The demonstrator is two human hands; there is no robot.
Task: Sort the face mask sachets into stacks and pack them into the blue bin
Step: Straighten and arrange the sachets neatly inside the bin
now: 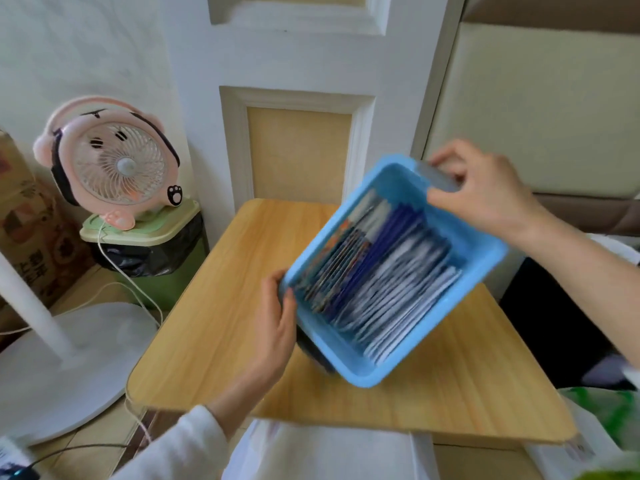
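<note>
The blue bin is tilted above the wooden table, its opening turned toward me. Face mask sachets stand on edge inside it in a packed row: colourful ones at the left, dark blue in the middle, white ones at the right. My left hand grips the bin's near-left corner. My right hand holds the bin's far-right rim. The picture is blurred by motion.
A pink desk fan stands on a green lidded waste bin left of the table. A white floor-fan base and cables lie on the floor at the left. A white panelled door is behind the table.
</note>
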